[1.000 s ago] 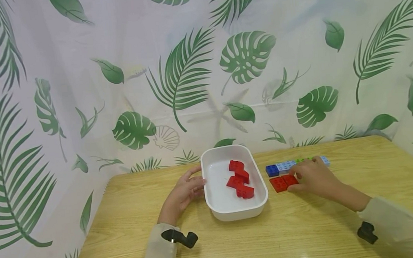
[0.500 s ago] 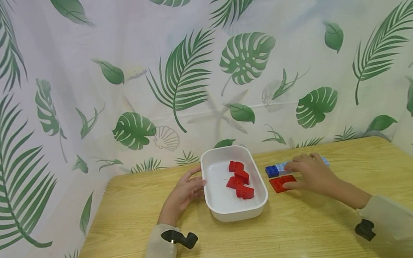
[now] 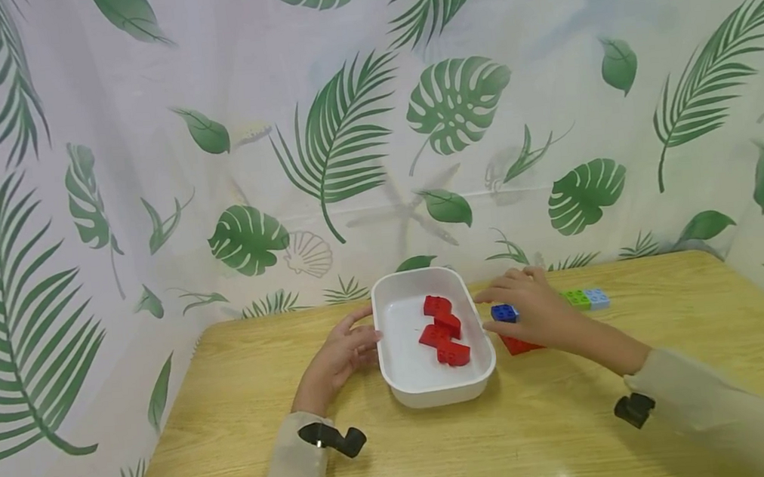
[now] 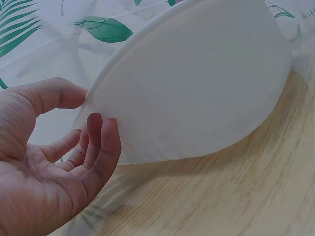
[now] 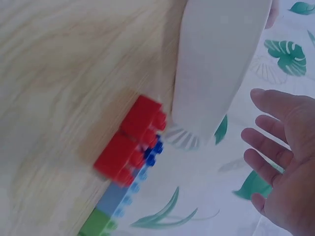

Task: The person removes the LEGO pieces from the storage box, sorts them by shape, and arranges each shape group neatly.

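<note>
A white rectangular container (image 3: 399, 320) stands on the table with several red toy building bricks (image 3: 453, 353) inside. My left hand (image 3: 338, 360) rests at its left side; in the left wrist view, the thumb touches the rim and bent fingers lie by the outer wall. Beside the container's right rim, my right hand (image 3: 535, 312) hovers with its fingers spread and holding nothing. Beneath it are two red bricks (image 5: 118, 155), side by side, and a row with a dark blue brick (image 3: 504, 313), light blue bricks (image 3: 597, 298) and a green brick (image 3: 577, 299). The hand hides part of this row.
The wooden table (image 3: 442, 453) reaches back to a white curtain (image 3: 375, 156) printed with green leaves. Table surface shows in front of the container and to the right of the brick row. A black wrist camera (image 3: 634, 409) sits on the right sleeve.
My right hand has moved left from the two red bricks and the row toward the container's right rim, and its fingers have spread. The left hand and the container stay in place.
</note>
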A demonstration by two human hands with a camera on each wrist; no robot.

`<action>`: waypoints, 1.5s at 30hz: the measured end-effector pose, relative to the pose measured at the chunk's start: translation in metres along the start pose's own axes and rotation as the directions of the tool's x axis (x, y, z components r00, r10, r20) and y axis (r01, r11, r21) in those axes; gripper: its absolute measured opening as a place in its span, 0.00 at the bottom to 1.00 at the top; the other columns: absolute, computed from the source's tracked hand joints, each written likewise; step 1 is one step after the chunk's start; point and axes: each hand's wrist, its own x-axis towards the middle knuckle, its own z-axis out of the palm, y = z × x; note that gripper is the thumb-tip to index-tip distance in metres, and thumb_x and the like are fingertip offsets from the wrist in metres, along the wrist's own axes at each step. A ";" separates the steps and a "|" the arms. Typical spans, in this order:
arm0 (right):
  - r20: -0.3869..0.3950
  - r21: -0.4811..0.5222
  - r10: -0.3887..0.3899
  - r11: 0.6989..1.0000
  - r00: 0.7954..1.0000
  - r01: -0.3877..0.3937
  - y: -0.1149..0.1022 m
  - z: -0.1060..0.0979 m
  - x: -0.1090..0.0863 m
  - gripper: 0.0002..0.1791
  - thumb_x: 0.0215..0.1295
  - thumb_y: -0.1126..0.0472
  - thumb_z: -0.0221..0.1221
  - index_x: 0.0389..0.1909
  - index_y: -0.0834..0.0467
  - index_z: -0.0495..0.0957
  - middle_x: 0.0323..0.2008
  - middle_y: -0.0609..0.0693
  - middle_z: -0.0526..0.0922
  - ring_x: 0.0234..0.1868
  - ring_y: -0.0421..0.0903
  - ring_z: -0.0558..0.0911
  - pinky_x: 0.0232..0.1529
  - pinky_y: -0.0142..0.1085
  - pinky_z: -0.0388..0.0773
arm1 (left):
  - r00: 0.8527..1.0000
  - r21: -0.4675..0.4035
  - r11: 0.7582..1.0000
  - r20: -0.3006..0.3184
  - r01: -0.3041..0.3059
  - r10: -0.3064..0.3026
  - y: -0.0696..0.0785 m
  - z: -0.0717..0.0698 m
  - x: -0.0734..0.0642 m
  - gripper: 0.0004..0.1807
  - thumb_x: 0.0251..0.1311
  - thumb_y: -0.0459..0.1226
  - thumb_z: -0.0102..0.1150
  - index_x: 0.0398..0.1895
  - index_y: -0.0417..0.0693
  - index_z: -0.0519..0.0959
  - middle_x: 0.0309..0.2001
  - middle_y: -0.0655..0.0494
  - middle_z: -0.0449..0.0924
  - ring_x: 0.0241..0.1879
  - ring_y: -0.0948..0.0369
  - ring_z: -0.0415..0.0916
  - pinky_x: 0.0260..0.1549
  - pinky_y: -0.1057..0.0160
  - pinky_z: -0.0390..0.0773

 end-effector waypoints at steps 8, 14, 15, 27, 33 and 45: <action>0.055 0.068 -0.098 0.993 0.994 0.094 -0.015 0.012 0.013 0.20 0.55 0.63 0.74 0.50 0.52 0.86 0.50 0.50 0.87 0.56 0.54 0.78 0.60 0.61 0.64 | 1.000 0.003 1.000 -0.001 -0.001 0.001 0.001 0.000 0.000 0.35 0.64 0.32 0.61 0.75 0.50 0.64 0.58 0.41 0.80 0.45 0.58 0.83 0.44 0.59 0.85; 0.095 0.078 -0.169 0.984 0.981 0.162 -0.023 0.023 0.022 0.20 0.55 0.66 0.74 0.50 0.53 0.86 0.48 0.49 0.88 0.55 0.53 0.80 0.60 0.60 0.67 | 1.000 0.002 1.000 0.001 -0.009 0.009 0.000 -0.001 0.001 0.35 0.63 0.32 0.61 0.75 0.50 0.64 0.58 0.41 0.80 0.44 0.58 0.83 0.43 0.59 0.84; 0.109 0.074 -0.174 0.983 0.979 0.167 -0.024 0.025 0.023 0.19 0.55 0.66 0.73 0.50 0.53 0.86 0.48 0.49 0.88 0.55 0.53 0.80 0.60 0.59 0.68 | 1.000 0.001 1.000 0.001 -0.009 0.009 0.000 -0.001 0.001 0.35 0.63 0.32 0.61 0.75 0.50 0.64 0.58 0.41 0.80 0.44 0.58 0.83 0.43 0.59 0.84; 0.355 0.040 -0.211 0.977 0.911 0.211 -0.041 0.031 0.045 0.23 0.55 0.71 0.71 0.52 0.51 0.87 0.50 0.48 0.88 0.57 0.52 0.76 0.64 0.65 0.66 | 1.000 0.009 1.000 0.004 -0.018 0.018 0.000 -0.001 0.000 0.35 0.64 0.32 0.60 0.75 0.50 0.63 0.61 0.38 0.77 0.47 0.57 0.83 0.45 0.59 0.84; 0.430 -0.009 -0.237 0.964 0.871 0.266 -0.045 0.031 0.054 0.26 0.50 0.69 0.74 0.52 0.50 0.87 0.49 0.47 0.88 0.56 0.50 0.76 0.64 0.62 0.66 | 0.999 0.020 1.000 0.022 -0.024 0.023 0.000 -0.001 -0.002 0.36 0.65 0.33 0.60 0.76 0.51 0.62 0.62 0.38 0.77 0.47 0.59 0.82 0.47 0.59 0.84; 0.515 -0.021 -0.174 0.976 0.840 0.216 -0.046 0.023 0.055 0.22 0.53 0.68 0.74 0.50 0.51 0.88 0.50 0.48 0.87 0.58 0.50 0.76 0.64 0.57 0.66 | 0.999 0.008 1.000 0.029 -0.022 0.022 -0.001 -0.003 0.000 0.36 0.65 0.32 0.59 0.76 0.48 0.62 0.56 0.43 0.80 0.43 0.60 0.83 0.44 0.60 0.84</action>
